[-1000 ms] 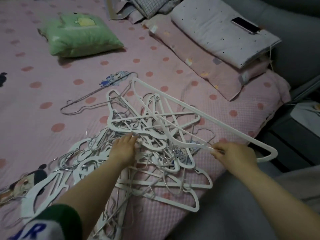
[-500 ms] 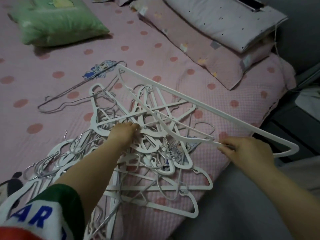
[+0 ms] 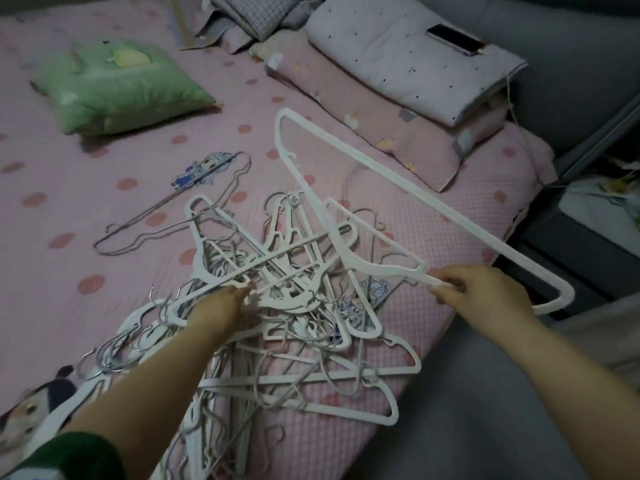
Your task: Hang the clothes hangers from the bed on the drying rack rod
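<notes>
Pile [image 3: 273,261] of tangled hangers lies on the bed [image 3: 104,271]. Left hand [image 3: 225,306] presses on the pile's middle, fingers seemingly flat, though blur hides them. Right of the pile, right hand [image 3: 485,292] pinches the big hanger [image 3: 398,181] by a thin stem, tilted above the pile. Light, stiff plastic; hooks likely snag, so a firm stem grip suits.

A large white plastic triangular hanger [image 3: 398,181] is pinched by the right hand [image 3: 485,292] at 4 o'clock, tilted over a tangled pile of white plastic and grey wire hangers [image 3: 277,261], on which the left hand [image 3: 221,310] is laid, on a pink dotted bedsheet [image 3: 86,209], with a green pillow [image 3: 121,88] at 10 o'clock.
</notes>
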### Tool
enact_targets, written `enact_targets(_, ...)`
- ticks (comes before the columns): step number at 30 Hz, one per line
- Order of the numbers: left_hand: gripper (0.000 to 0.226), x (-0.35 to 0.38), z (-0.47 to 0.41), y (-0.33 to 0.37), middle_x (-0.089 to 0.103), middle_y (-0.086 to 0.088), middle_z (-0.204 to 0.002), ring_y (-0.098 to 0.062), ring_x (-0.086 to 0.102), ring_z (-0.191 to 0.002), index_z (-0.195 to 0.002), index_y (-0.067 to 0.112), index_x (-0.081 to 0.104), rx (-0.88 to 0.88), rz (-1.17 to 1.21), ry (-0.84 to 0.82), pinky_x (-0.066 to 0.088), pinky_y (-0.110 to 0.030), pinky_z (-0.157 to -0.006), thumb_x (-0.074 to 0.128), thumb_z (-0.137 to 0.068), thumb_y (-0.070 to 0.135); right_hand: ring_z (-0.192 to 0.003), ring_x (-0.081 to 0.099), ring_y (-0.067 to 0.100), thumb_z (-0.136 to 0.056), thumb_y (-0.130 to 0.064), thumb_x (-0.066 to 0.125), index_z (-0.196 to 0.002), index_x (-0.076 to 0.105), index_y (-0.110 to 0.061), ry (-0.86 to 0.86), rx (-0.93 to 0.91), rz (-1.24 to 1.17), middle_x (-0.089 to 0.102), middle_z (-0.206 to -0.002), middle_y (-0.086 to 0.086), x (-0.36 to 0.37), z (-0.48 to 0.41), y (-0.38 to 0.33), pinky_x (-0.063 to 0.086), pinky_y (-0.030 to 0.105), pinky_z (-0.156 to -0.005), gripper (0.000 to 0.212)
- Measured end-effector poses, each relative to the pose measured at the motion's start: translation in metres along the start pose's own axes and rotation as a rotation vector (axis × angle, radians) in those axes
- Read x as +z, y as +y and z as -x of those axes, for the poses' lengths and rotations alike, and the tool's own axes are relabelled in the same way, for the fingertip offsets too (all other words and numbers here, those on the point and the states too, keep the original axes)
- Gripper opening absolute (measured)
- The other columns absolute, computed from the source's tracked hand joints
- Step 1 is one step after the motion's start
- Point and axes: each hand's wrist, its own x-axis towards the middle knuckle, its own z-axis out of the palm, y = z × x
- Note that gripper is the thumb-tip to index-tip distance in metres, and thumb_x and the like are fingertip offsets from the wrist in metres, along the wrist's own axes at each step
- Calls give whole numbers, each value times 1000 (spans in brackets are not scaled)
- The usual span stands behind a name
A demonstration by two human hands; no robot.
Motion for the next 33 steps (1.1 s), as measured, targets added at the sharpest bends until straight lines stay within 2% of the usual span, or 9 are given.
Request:
enact_targets(3,45,-5,24,6,44,-3,-141,-23,45,-126,-138,20,40,21,51,94,38,-28,-98,45,-94,30,-82,64,23,-87,-19,59,-94,70,-11,16,44,-260,66,-73,0,4,12,2,49,34,-80,16)
enact_targets(8,33,-48,85,72,61,-5,-126,-18,57,-112,-122,11,59,292,511,70,39,-19,-84,44,-96,26,-32,46,-5,-84,-5,60,-58,62,-18,96,131,-655,55,-43,-9,6,48,-2,35,9,-42,30)
enact_targets(13,38,-101,132,153,61,-7,-121,-17,58,-101,-121,7,56,421,995,-23,41,-25,-85,41,-96,31,-32,44,0,-86,-8,59,-66,63,-20,140,167,-821,56,-53,-4,-12,104,-6,35,14,-44,24)
enact_targets(18,22,-133,178,224,64,-2,-80,-7,59,-72,-77,12,60,445,1263,26,45,-19,-69,47,-94,17,-30,46,-2,-89,-11,55,-76,59,-19,258,169,-925,56,-59,-1,-51,154,10,35,9,-38,16)
enact_targets(20,25,-146,197,254,63,-3,-72,-9,59,-67,-70,13,58,484,1281,24,45,-20,-66,48,-94,13,-40,50,-1,-90,-10,54,-77,62,-21,317,180,-958,58,-62,-4,-70,175,24,38,8,-43,18)
enact_targets(23,27,-165,226,302,62,-9,-75,-16,57,-64,-71,10,53,571,1250,-20,47,-23,-62,42,-96,9,-66,55,3,-89,-12,57,-106,64,-12,396,200,-944,56,-73,-10,-105,208,51,47,6,-57,19)
enact_targets(26,27,-178,258,352,58,-9,-68,-22,55,-60,-73,7,49,675,1217,-59,48,-30,-60,35,-97,5,-82,59,14,-89,-14,57,-115,60,-10,534,205,-864,53,-72,-13,-145,246,93,53,30,-86,27)
enact_targets(30,24,-186,313,422,56,-6,-67,-20,55,-54,-78,6,48,857,1026,-9,47,-16,-39,34,-97,6,-77,57,12,-88,-12,57,-110,63,-8,773,227,-717,52,-69,-14,-203,303,161,51,33,-85,23)
enact_targets(33,25,-190,356,477,56,-5,-69,-18,56,-42,-74,9,44,977,910,-3,43,-20,-39,34,-97,9,-68,53,11,-87,-7,57,-106,64,-2,927,278,-606,53,-67,-9,-250,354,217,45,26,-73,21)
